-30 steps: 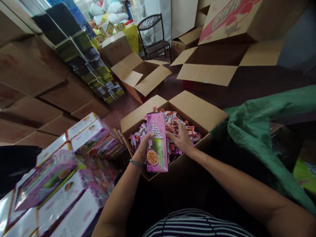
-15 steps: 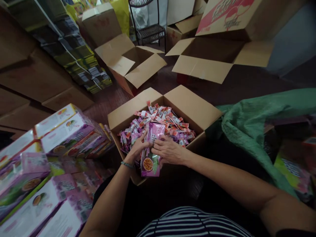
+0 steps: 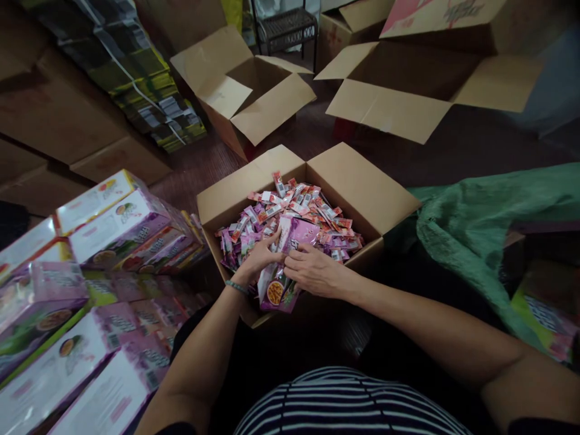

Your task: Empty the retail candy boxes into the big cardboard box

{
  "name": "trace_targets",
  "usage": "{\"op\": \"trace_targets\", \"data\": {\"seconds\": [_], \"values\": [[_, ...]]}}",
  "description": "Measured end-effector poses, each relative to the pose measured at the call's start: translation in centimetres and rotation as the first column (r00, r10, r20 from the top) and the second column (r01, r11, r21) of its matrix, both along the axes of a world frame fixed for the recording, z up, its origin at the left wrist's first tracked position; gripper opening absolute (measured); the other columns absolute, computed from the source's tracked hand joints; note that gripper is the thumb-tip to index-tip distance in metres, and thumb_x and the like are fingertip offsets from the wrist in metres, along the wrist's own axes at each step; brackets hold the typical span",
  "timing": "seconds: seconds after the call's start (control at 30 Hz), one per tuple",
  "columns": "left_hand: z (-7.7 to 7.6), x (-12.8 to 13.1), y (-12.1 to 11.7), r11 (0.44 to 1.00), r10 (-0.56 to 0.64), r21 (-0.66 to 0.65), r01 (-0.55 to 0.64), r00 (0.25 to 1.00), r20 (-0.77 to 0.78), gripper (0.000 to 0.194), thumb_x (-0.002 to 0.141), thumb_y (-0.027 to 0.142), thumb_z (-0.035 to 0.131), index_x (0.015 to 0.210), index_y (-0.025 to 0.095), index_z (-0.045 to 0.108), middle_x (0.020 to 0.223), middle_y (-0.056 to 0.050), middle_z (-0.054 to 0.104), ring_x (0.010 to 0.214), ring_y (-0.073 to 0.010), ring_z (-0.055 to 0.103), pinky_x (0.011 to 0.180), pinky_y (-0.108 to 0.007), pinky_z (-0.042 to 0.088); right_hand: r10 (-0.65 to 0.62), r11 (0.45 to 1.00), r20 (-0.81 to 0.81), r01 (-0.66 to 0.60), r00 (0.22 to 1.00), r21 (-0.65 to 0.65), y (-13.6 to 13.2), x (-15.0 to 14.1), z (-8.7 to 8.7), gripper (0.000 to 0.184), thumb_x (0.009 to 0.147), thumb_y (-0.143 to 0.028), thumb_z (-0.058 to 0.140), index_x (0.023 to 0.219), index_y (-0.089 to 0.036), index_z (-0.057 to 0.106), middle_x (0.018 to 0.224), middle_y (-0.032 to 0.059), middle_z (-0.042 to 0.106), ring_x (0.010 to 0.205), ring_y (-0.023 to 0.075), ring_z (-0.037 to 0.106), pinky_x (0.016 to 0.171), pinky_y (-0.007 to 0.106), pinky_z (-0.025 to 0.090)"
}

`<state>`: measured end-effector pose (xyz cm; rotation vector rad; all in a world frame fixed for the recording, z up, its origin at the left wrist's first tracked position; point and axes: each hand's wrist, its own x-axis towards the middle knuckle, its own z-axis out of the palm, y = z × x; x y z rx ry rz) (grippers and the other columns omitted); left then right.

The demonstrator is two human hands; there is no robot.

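A pink retail box with a passion-fruit picture lies tilted over the near edge of an open cardboard carton. The carton is heaped with several small pink and red sachets. My left hand grips the pink box's left side, fingers curled round it. My right hand lies over the box's middle, fingers pressed on it. Both hands cover much of the box.
Stacked pink and white printed boxes fill the left foreground. A green sack lies at the right. Two empty open cartons stand behind, with a dark chair and bundled flat packs at the back left.
The pink box, held upright a second ago, has been tipped down and lowered toward the carton's near edge. My right hand moved from the sachets onto the box.
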<state>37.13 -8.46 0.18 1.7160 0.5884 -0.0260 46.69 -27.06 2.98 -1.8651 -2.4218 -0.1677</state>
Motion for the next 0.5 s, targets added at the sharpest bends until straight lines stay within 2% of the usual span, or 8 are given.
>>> {"op": "trace_targets", "data": {"seconds": [0.1,0.2,0.3,0.37,0.43,0.5], "values": [[-0.2,0.0,-0.2,0.999,-0.032,-0.007,0.032,0.999,-0.034,0.089,0.055,0.023,0.073,0.144,0.020,0.064,0.112,0.000,0.074,0.098,-0.0257,0.060,0.095,-0.037,0.046,0.006,1.000,-0.013,-0.006,1.000,-0.014,-0.2,-0.1,-0.9,0.009,0.103,-0.014,0.055,0.105,-0.017,0.063,0.099,0.0079,0.063,0.099,0.0253,0.051,0.093,0.040,0.035],[-0.9,0.1,0.1,0.998,-0.008,-0.065,0.007,1.000,-0.014,0.085,0.054,0.024,0.075,0.139,0.019,0.067,0.103,0.001,0.075,0.092,-0.0239,0.059,0.089,-0.035,0.046,0.003,0.998,-0.027,-0.004,1.000,-0.057,-0.6,0.3,-1.9,0.007,0.100,-0.013,0.062,0.094,-0.016,0.064,0.094,0.0064,0.063,0.093,0.0243,0.050,0.085,0.039,0.034],[-1.7,0.2,0.7,0.982,0.073,-0.179,-0.057,0.993,0.088,0.064,0.055,0.026,0.073,0.119,0.018,0.077,0.097,0.000,0.074,0.092,-0.0231,0.060,0.084,-0.031,0.046,0.032,0.999,-0.054,-0.034,0.998,-0.029,-1.2,1.3,-2.1,0.013,0.099,-0.016,0.066,0.086,-0.017,0.063,0.091,0.0051,0.062,0.091,0.0234,0.049,0.086,0.039,0.033],[-1.8,0.2,0.9,0.948,0.144,-0.301,-0.101,0.981,0.126,0.048,0.054,0.026,0.071,0.100,0.016,0.079,0.084,0.000,0.072,0.080,-0.0200,0.059,0.076,-0.029,0.045,0.043,0.998,-0.071,-0.040,0.997,0.053,-1.5,2.3,-1.6,0.016,0.100,-0.014,0.062,0.084,-0.018,0.063,0.089,0.0046,0.060,0.090,0.0227,0.047,0.089,0.039,0.032],[-1.6,0.1,1.1,0.897,0.214,-0.418,-0.144,0.969,0.125,0.030,0.052,0.025,0.070,0.080,0.016,0.074,0.070,0.000,0.066,0.065,-0.0156,0.054,0.065,-0.027,0.041,0.056,0.986,-0.093,-0.040,0.994,0.160,-1.7,3.2,-0.6,0.022,0.102,-0.010,0.055,0.082,-0.017,0.062,0.085,0.0047,0.058,0.087,0.0220,0.047,0.089,0.038,0.032],[-1.1,-0.1,1.1,0.854,0.213,-0.498,-0.151,0.974,0.070,0.017,0.053,0.026,0.072,0.066,0.017,0.065,0.060,0.001,0.059,0.053,-0.0127,0.047,0.056,-0.027,0.037,0.084,0.965,-0.152,-0.042,0.985,0.259,-1.6,3.8,0.7,0.030,0.104,-0.009,0.046,0.078,-0.016,0.059,0.082,0.0049,0.055,0.083,0.0212,0.046,0.087,0.038,0.033]]}}
